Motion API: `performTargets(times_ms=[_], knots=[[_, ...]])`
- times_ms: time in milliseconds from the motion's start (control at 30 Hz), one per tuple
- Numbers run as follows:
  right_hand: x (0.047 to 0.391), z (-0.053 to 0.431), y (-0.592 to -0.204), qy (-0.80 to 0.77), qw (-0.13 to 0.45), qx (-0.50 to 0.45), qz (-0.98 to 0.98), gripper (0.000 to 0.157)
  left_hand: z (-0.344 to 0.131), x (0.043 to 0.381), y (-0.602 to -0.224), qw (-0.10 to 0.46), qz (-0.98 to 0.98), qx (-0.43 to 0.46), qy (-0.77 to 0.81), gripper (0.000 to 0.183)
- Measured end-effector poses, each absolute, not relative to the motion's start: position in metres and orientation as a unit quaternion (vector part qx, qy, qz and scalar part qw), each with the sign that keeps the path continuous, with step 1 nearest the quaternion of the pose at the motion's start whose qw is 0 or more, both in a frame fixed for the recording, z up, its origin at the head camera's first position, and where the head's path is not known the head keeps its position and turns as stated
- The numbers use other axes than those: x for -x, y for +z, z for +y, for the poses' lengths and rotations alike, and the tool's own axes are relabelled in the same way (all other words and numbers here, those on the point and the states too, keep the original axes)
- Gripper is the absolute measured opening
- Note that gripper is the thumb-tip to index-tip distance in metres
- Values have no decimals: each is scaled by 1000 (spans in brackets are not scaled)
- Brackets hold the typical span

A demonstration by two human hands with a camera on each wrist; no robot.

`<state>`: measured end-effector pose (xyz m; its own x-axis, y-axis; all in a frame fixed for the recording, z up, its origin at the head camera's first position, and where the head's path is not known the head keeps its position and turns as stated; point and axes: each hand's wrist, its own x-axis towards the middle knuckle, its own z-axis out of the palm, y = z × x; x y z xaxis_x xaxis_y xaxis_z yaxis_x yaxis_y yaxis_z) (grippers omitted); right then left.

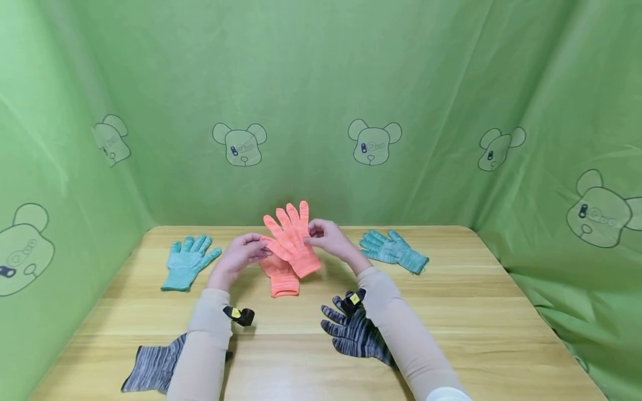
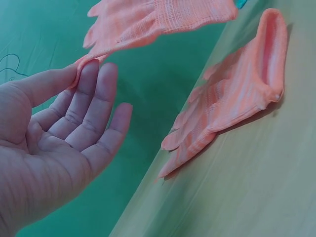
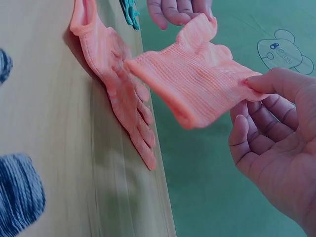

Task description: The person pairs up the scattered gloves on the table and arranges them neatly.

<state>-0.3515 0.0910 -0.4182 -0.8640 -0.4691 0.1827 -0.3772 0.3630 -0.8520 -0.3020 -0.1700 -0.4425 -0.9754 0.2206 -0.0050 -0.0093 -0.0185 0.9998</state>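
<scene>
An orange knitted glove (image 1: 292, 238) is held up off the table between both hands, fingers pointing up and away. My left hand (image 1: 243, 254) pinches its thumb tip between thumb and forefinger; in the left wrist view the other fingers of that left hand (image 2: 74, 118) are loosely bent. On the opposite side my right hand (image 1: 328, 236) pinches the glove's edge, as the right wrist view shows with the right hand (image 3: 276, 128) and the raised glove (image 3: 192, 84). Below, a second orange glove (image 1: 285, 285) lies on the table, cuff toward me, partly hidden by the raised one.
Teal gloves lie at the back left (image 1: 185, 264) and back right (image 1: 396, 250) of the wooden table (image 1: 281, 362). A grey-black glove (image 1: 155, 367) is partly under the left forearm, another grey-black glove (image 1: 358, 337) partly under the right. Green curtains (image 1: 311, 67) enclose the table.
</scene>
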Motion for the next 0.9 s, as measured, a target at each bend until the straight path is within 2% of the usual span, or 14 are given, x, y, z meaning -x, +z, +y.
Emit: performTargets(times_ms=[533,900], knots=[[346,80,-424,-477,72,258,837,8,-185,302,-440,83,659,-53,745,10],[337,77,-425,-495,142,238,824,10,-187,300,-438,86,654,-34,751,9]])
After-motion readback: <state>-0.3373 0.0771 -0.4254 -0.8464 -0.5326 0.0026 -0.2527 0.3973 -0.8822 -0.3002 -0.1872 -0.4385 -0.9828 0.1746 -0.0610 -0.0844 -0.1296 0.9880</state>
